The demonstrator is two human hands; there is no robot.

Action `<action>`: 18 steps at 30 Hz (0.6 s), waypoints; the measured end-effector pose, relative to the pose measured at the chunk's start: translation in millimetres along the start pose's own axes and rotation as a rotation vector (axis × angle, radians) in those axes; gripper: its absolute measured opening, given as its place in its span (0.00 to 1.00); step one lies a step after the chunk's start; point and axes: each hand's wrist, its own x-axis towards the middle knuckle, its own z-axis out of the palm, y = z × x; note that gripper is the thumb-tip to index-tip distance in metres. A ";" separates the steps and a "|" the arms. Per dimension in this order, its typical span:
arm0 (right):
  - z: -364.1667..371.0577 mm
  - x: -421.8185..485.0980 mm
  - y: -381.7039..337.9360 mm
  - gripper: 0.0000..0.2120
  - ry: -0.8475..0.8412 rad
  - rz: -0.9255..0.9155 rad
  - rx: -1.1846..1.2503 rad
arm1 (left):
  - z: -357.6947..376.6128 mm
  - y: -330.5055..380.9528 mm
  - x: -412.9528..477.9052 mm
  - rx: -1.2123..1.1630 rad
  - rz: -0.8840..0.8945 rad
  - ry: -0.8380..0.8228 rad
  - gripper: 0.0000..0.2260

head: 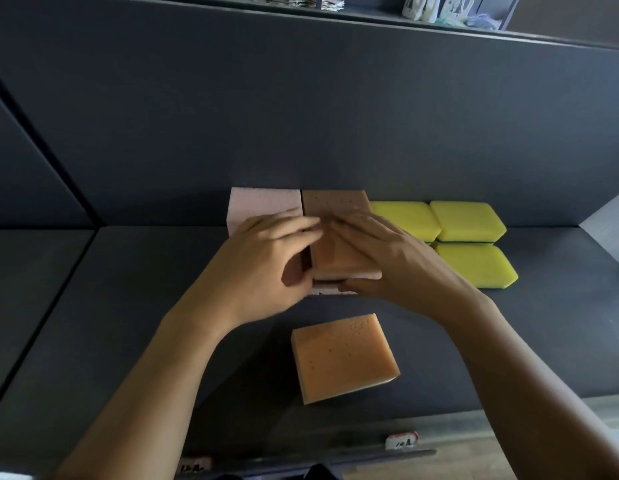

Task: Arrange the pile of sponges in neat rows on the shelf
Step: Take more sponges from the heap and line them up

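Observation:
On the dark shelf [128, 306], a pink sponge [263, 206] and a brown sponge [335, 202] stand against the back wall. Three yellow sponges [467, 220] lie in rows to their right. Both hands meet on an orange sponge [339, 258] just in front of the brown one. My left hand [263, 268] grips its left side with curled fingers and thumb. My right hand [391, 258] lies over its top with the thumb along the near edge. A pale sponge edge [328, 291] shows beneath it. Another orange sponge [342, 355] lies loose and skewed nearer me.
Price tags [401, 439] sit on the shelf's front edge. A pale panel [609, 230] stands at the far right. An upper shelf [439, 10] holds packaged goods. A seam [69, 278] divides the shelf on the left.

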 end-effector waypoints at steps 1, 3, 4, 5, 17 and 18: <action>2.0 -0.5 0.5 0.38 0.010 -0.007 0.005 | 2.0 1.9 -0.4 -0.017 0.007 -0.015 0.23; 3.7 -1.4 -1.0 0.35 0.037 -0.016 0.019 | 4.6 4.1 -0.6 -0.046 -0.001 -0.004 0.22; 3.3 -2.0 -2.7 0.33 0.054 -0.022 0.021 | 4.9 5.0 -0.6 -0.054 -0.007 0.015 0.21; 2.5 -2.7 -4.5 0.32 0.073 -0.030 0.021 | 4.8 5.9 -0.9 -0.056 -0.010 0.032 0.21; 16.4 0.5 -2.7 0.36 0.090 -0.053 0.076 | 10.7 9.4 -5.5 -0.008 -0.111 -0.002 0.22; 14.3 -1.4 -4.9 0.35 0.102 -0.054 0.072 | 8.7 11.3 -6.3 0.005 -0.110 -0.005 0.22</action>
